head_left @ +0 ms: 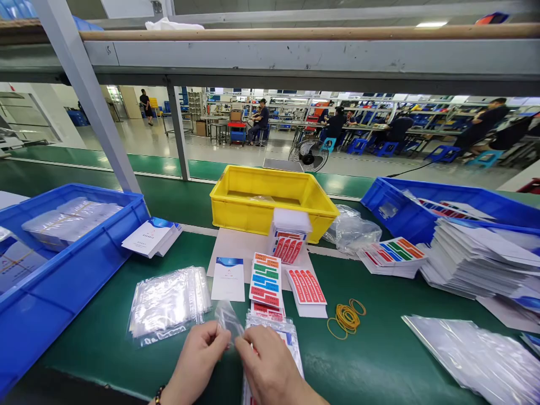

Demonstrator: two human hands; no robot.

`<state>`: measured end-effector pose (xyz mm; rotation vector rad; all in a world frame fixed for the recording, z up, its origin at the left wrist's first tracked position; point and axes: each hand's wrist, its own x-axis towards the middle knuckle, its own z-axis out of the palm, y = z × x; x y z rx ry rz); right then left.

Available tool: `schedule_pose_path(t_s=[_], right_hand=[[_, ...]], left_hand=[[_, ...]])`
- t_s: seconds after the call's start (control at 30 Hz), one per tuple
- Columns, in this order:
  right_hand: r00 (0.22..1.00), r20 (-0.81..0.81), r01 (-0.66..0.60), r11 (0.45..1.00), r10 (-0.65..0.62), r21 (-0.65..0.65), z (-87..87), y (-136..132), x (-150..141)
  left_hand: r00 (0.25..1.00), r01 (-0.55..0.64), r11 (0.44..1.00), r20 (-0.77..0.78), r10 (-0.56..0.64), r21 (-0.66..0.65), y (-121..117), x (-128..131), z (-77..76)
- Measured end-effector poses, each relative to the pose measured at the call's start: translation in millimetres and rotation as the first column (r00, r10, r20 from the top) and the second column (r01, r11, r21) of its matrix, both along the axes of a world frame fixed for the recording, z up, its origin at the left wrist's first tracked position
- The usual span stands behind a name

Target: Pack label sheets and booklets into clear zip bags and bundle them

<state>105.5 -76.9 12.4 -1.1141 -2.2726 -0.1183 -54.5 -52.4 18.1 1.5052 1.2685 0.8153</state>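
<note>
My left hand (198,360) and my right hand (270,368) meet at the near edge of the green table, both pinched on the mouth of a small clear plastic bag (228,318). Under my right hand lies a filled clear bag (274,329) with colored sticker sheets inside. Just beyond are a stack of multicolor sticker sheets (265,279), a stack of red sticker sheets (307,288) and a white card with a blue top (228,278). A pile of empty clear bags (169,304) lies to the left.
A yellow bin (270,198) stands behind the stacks, with blue bins at left (63,264) and right (442,211). Rubber bands (346,318), white booklets (152,236), paper stacks (476,259) and clear sleeves (472,354) lie around. People sit at benches far behind.
</note>
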Motion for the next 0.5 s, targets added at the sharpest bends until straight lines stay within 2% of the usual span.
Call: schedule_pose_path(t_s=[0.03,0.07,0.1,0.13,0.17,0.2,0.23,0.27,0.3,0.37,0.47,0.5], right_hand=[[1.000,-0.011,-0.015,0.999,0.014,-0.036,1.0,0.9,1.5],[0.998,-0.037,-0.045,0.996,0.042,-0.079,3.4,2.2,3.5],[0.995,-0.066,-0.087,0.988,0.079,-0.125,7.4,3.5,5.7],[0.989,-0.092,-0.131,0.977,0.117,-0.171,13.2,4.5,8.1],[0.982,-0.110,-0.176,0.961,0.156,-0.215,20.6,5.0,10.6],[0.974,-0.113,-0.221,0.937,0.197,-0.272,29.3,4.9,13.1],[0.966,-0.105,-0.257,0.906,0.235,-0.337,38.7,4.3,15.6],[0.960,-0.090,-0.279,0.872,0.266,-0.403,48.3,3.5,18.0],[0.955,-0.075,-0.289,0.837,0.288,-0.465,57.3,3.0,20.3],[0.943,-0.062,-0.303,0.770,0.326,-0.561,71.7,4.7,24.0],[0.903,-0.124,-0.397,0.688,0.412,-0.607,78.2,21.4,22.7],[0.898,-0.125,-0.407,0.689,0.422,-0.600,75.8,31.4,19.4]], left_hand=[[0.999,0.015,0.992,-0.033,-0.012,0.122,0.3,-4.0,5.8],[0.996,0.050,0.958,-0.081,-0.028,0.282,0.3,-8.2,12.8],[0.988,0.116,0.884,-0.144,-0.056,0.453,0.3,-12.3,20.9],[0.966,0.234,0.771,-0.233,-0.113,0.592,0.2,-16.3,29.7],[0.920,0.376,0.665,-0.344,-0.186,0.645,0.2,-19.9,38.6],[0.860,0.501,0.591,-0.440,-0.258,0.632,0.2,-23.4,46.9],[0.808,0.579,0.556,-0.513,-0.291,0.596,0.0,-26.9,54.1],[0.770,0.623,0.552,-0.559,-0.308,0.554,-0.3,-30.7,59.7],[0.749,0.639,0.573,-0.585,-0.311,0.514,-0.8,-35.1,63.5],[0.734,0.625,0.645,-0.612,-0.294,0.439,-2.6,-45.7,65.8],[0.710,0.583,0.757,-0.637,-0.300,0.293,-6.7,-62.1,61.7],[0.709,0.559,0.791,-0.638,-0.300,0.249,-8.2,-66.2,59.9]])
